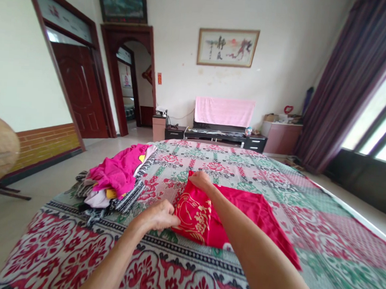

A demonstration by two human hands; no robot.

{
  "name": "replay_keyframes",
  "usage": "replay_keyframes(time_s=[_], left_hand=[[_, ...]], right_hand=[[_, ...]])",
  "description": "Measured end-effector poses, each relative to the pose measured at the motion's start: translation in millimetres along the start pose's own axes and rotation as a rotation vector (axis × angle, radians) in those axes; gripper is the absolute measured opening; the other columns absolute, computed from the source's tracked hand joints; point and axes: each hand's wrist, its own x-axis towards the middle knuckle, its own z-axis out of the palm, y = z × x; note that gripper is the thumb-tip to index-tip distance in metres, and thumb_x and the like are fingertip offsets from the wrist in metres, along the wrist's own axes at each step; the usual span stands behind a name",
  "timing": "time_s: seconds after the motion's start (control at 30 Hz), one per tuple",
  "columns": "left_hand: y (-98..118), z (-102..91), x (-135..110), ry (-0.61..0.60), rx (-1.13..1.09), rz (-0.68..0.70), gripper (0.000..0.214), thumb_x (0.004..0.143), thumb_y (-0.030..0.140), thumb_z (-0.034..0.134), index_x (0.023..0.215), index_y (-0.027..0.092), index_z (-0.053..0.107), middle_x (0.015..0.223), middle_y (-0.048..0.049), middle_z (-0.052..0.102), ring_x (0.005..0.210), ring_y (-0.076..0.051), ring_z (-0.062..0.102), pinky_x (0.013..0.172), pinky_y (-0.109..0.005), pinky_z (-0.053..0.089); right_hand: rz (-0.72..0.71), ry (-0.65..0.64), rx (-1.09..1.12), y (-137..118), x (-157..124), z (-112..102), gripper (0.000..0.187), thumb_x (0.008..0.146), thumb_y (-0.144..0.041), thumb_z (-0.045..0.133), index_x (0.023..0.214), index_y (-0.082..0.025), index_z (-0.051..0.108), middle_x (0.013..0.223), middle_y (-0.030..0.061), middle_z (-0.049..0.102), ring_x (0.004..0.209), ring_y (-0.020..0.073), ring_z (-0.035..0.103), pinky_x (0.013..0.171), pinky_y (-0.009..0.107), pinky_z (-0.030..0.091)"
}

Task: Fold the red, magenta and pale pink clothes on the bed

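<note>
A bed (344, 247) fills the view, spread with a floral bedspread (231, 165) in red, green and white (the near edge carries bolder red scrollwork). Near its middle lies a red garment (253, 206) with a gold print, partly folded. A heap of clothes (114, 178), pink on top, sits at the left edge.

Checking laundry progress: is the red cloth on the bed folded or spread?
Partly folded: red cloth is doubled over at left, pinched by left hand and right hand.
</note>
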Motion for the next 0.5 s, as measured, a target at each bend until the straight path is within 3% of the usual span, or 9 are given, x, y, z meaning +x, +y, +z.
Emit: replay_keyframes(time_s=[0.17, 0.33, 0.5], left_hand=[[33.9, -6.2, -16.1, 0.144, 0.045, 0.133, 0.028, 0.064, 0.040, 0.051, 0.051, 0.017, 0.045, 0.049, 0.0047, 0.035, 0.050, -0.008, 0.036, 0.048, -0.021, 0.023], [83.2, -6.6, -23.1, 0.186, 0.079, 0.227, 0.029, 0.066, 0.041, 0.051, 0.051, 0.016, 0.046, 0.052, 0.0054, 0.028, 0.050, -0.007, 0.028, 0.049, -0.023, 0.020], [124.7, 14.7, -14.6, 0.164, 0.148, 0.309, 0.032, 0.067, 0.042, 0.053, 0.051, 0.015, 0.053, 0.049, 0.0049, 0.032, 0.048, -0.007, 0.032, 0.048, -0.024, 0.019]], right_hand=[[0.001, -0.077, 0.333, 26.6, -9.6, -37.4, 0.025, 0.086, -0.034, 0.048, 0.083, -0.016, 0.065, 0.067, 0.0004, 0.066, 0.053, 0.0069, 0.057, 0.051, 0.016, 0.044], [0.120, -0.166, 0.978, 67.1, -21.2, -66.2, 0.014, 0.080, -0.029, 0.060, 0.075, -0.016, 0.059, 0.065, -0.0005, 0.062, 0.053, 0.0076, 0.056, 0.050, 0.019, 0.046], [0.193, -0.133, 1.144, 106.5, -32.2, -72.4, 0.013, 0.079, -0.027, 0.062, 0.074, -0.016, 0.058, 0.060, -0.0007, 0.061, 0.050, 0.0087, 0.056, 0.050, 0.020, 0.047]])
